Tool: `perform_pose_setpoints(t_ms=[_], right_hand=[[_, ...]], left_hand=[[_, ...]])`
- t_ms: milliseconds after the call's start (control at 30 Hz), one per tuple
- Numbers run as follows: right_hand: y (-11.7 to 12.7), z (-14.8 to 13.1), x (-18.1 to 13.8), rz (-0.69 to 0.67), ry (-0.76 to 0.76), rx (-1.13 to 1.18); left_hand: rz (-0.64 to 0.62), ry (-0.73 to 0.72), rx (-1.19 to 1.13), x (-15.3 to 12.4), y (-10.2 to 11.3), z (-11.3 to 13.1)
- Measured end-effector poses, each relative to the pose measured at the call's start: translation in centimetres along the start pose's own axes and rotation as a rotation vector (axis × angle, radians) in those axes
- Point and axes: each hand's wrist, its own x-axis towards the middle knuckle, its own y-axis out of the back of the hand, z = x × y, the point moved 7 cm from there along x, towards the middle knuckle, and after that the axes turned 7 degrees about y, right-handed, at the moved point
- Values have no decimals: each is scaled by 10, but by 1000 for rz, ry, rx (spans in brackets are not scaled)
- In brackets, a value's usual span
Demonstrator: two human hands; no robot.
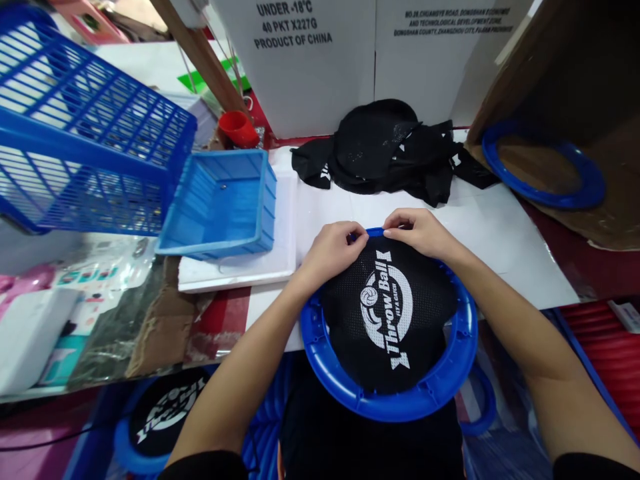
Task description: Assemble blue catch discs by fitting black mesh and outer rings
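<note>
A blue plastic ring (pixel 395 405) rests tilted at the table's near edge, partly over my lap. Across its opening lies a round black mesh fabric (pixel 345 327) printed in white with "Throw Ball". My left hand (pixel 336 248) pinches the fabric's far edge at the ring's rim. Close beside it, my right hand (pixel 419 232) pinches the same edge, a short stretch of blue rim showing between them. Along the near and right sides the ring's inner groove shows, with the fabric lying inside it. The fingertips partly hide the edge they grip.
A pile of black mesh fabrics (pixel 375 147) lies against a white carton (pixel 320 80). At left stand a light blue bin (pixel 215 250) and a blue basket (pixel 100 133). Another blue ring (pixel 550 200) leans at right. A covered ring (pixel 150 460) sits below left.
</note>
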Motion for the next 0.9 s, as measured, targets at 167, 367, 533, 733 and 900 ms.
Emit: perform_pose_setpoints(t_ms=[167, 367, 533, 733, 900], right_hand=[[-1, -2, 0, 21, 7, -42], [-2, -6, -2, 24, 33, -131], [-3, -8, -4, -33, 55, -193], [-14, -22, 4, -193, 202, -359], [-29, -22, 15, -277, 245, -399]], left_hand=[[44, -21, 135, -2, -1, 0], [7, 2, 33, 0, 0, -4], [-29, 30, -3, 3, 0, -7], [-39, 37, 3, 5, -3, -9], [-19, 67, 40, 6, -2, -11]])
